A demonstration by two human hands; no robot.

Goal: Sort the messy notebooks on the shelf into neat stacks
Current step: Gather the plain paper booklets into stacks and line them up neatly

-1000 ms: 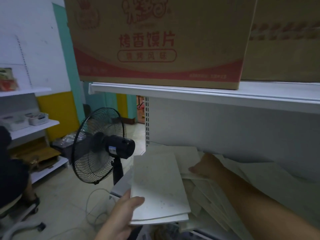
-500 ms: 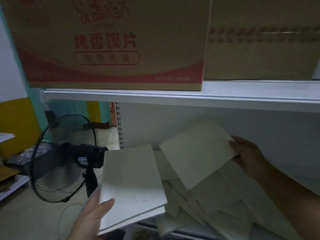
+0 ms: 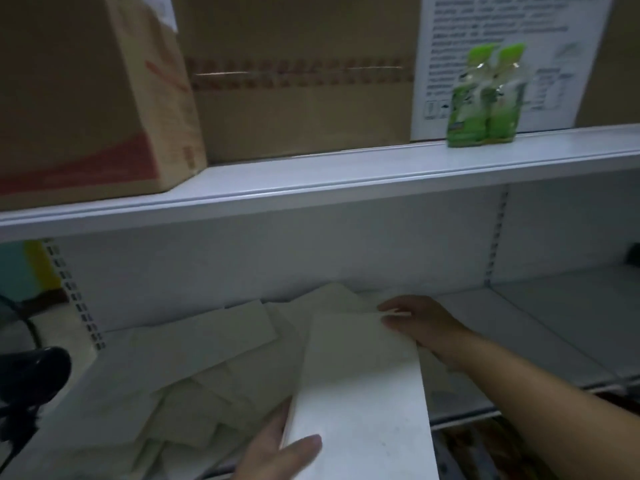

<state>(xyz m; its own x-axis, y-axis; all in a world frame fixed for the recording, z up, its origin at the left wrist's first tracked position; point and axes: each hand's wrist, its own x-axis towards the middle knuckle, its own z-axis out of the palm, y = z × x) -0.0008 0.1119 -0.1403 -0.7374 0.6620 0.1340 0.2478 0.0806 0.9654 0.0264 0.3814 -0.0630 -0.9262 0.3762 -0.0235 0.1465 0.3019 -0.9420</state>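
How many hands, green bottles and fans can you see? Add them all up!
Hands: 2, the left hand gripping the notebook stack and the right hand
Green bottles: 2
Fan: 1
Total: 5

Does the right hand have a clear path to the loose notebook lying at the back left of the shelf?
Probably yes. The right hand is at the far end of the stack gripped by the left hand; nothing upright stands between it and that notebook, only the flat pile.
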